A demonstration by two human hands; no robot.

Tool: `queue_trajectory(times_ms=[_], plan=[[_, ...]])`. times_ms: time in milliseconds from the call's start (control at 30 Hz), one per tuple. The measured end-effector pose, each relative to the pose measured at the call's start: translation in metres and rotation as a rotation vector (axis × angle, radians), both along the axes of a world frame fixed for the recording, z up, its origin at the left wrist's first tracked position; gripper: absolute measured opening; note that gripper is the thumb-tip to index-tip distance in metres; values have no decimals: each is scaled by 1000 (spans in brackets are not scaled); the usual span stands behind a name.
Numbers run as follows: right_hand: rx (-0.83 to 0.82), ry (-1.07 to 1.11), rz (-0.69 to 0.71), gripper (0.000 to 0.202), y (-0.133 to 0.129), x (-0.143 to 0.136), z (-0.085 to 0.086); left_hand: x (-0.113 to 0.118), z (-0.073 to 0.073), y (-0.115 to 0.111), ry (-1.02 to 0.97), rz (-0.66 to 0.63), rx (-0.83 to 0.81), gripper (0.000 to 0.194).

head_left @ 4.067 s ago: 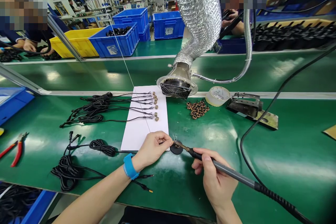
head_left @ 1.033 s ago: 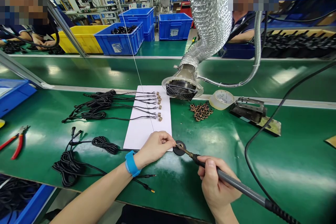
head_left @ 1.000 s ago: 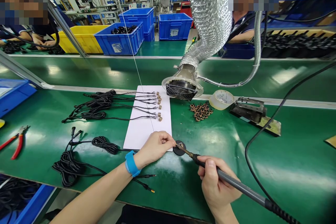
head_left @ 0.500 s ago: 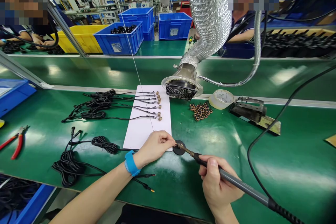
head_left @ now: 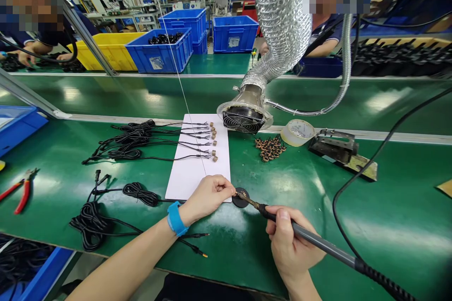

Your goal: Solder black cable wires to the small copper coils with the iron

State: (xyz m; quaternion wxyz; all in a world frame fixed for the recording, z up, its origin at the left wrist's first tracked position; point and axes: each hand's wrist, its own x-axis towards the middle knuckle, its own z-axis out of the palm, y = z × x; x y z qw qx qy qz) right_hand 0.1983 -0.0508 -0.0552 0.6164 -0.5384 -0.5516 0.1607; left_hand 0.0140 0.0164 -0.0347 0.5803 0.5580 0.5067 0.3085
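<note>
Far left, red-handled pliers (head_left: 24, 194) are laid on the green bench (head_left: 226, 254), well apart from the work. Next, a coiled black cable (head_left: 139, 194) is seen; its lead is run rightward, roughly parallel to the bench edge, until it is lost behind the left wrist. White paper (head_left: 176, 183) is set just beyond; stripped cable ends on it are pointed right.

The left hand (head_left: 211, 195) is placed over the paper's near right corner, thumb and forefinger pinched together, apparently on the end of that cable; the tip itself is too small to be made out. The fingertips are pointed right, to the left edge of a small black disc (head_left: 240, 204).

Over the disc, the tip of a soldering iron (head_left: 318, 242) is brought in from the right, close to the pinch; whether contact is made cannot be told. The iron's long axis is slanted from near right to far left, tip aimed left and away from the body. Its handle is clamped in the right hand (head_left: 294, 244), fingers closed round it. The disc is thus reached by the left hand directly, by the right only through the iron.
</note>
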Motion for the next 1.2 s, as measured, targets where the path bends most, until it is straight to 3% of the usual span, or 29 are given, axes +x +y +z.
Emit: queue_trajectory(times_ms=[867, 1067, 1200], plan=[[1, 104, -107, 21, -1, -2, -7, -1, -2, 0, 12, -19, -9, 23], [-15, -21, -18, 16, 5, -4, -5, -1, -2, 0, 0, -33, 4, 22], [35, -203, 122, 26, 16, -8, 0, -1, 0, -1, 1, -37, 14, 20]])
